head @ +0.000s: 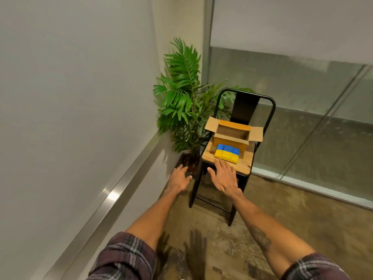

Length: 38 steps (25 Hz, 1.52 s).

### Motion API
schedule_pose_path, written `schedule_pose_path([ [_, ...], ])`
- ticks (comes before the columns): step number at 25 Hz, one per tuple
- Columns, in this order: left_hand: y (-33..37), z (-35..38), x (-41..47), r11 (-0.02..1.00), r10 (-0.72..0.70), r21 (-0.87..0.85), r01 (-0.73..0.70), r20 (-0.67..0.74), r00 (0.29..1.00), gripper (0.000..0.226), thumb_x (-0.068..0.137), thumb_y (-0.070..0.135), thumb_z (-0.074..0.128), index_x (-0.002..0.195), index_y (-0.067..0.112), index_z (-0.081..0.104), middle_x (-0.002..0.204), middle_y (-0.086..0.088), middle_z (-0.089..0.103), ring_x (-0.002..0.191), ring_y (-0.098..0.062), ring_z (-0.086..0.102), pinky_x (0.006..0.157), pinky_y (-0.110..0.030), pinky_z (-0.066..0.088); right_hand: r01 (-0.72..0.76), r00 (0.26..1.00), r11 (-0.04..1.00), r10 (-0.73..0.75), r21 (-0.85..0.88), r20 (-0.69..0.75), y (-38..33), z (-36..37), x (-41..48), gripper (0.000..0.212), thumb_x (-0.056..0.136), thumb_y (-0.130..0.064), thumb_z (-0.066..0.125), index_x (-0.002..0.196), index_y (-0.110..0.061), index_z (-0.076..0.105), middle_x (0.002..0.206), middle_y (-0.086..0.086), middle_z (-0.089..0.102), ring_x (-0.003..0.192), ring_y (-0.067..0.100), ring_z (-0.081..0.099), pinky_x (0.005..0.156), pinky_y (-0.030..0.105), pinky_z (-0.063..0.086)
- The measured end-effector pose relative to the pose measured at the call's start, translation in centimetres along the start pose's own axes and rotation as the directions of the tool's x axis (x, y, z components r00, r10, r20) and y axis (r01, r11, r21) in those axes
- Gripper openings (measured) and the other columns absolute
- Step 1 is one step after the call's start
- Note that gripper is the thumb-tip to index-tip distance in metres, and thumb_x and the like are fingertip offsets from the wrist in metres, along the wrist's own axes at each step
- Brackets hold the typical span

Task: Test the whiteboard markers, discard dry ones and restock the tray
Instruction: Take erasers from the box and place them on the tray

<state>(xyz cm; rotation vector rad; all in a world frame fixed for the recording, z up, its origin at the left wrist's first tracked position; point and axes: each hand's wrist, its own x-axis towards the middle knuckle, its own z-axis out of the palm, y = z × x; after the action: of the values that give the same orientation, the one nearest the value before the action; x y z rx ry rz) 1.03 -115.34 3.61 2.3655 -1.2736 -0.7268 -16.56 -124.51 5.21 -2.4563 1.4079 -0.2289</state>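
I've got a bare seat (245, 161) strip free in front of the yellow/blue packs (227, 153); cardboard box (232, 138) w/ flaps spread blocks right behind (plant (181, 98) crowds left side).

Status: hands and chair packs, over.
Left hand open, left of chair. Right hand open over seat edge, at yellow pack. Blue pack behind it. Nothing in the way.

Concrete floor (302, 219) — black chair (245, 110), plant (181, 93).

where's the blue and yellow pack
Head view, centre right: the blue and yellow pack lies on the chair seat in front of the open cardboard box.
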Motion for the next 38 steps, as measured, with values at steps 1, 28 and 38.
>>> schedule_pose_path([
  [1,0.9,0.4,1.2,1.0,0.013,0.006,-0.013,0.02,1.0,0.061,0.098,0.036,0.056,0.152,0.02,0.034,0.163,-0.004,0.023,0.151,-0.027,0.019,0.122,-0.046,0.021,-0.029,1.0,1.0,0.029,0.011,0.006,1.0,0.0,0.9,0.06,0.102,-0.054,0.032,0.151,-0.02,0.034,0.158,0.008,0.033,0.146,0.029,0.029,0.117,0.049,0.026],
  [28,13.1,9.8,27.1,0.921,-0.163,-0.3,0.248,0.28,0.946,0.036,0.095,0.012,0.058,0.131,0.011,0.054,0.117,-0.008,0.065,0.094,-0.02,0.061,0.086,-0.034,0.052,-0.681,0.725,0.556,0.422,0.476,0.545,20.7,5.8,22.6,0.054,0.086,-0.004,0.058,0.139,-0.012,0.048,0.138,0.002,0.056,0.124,0.024,0.055,0.106,0.037,0.044],
  [38,13.1,11.4,28.6,0.934,-0.146,-0.256,0.25,0.367,0.919,0.038,0.091,0.011,0.051,0.128,0.018,0.057,0.096,-0.006,0.063,0.087,-0.023,0.057,0.076,-0.029,0.041,-0.701,0.711,0.513,0.44,0.496,0.549,22.2,9.7,23.8,0.043,0.075,-0.018,0.06,0.117,-0.022,0.063,0.111,-0.001,0.071,0.1,0.024,0.066,0.089,0.037,0.054],
])
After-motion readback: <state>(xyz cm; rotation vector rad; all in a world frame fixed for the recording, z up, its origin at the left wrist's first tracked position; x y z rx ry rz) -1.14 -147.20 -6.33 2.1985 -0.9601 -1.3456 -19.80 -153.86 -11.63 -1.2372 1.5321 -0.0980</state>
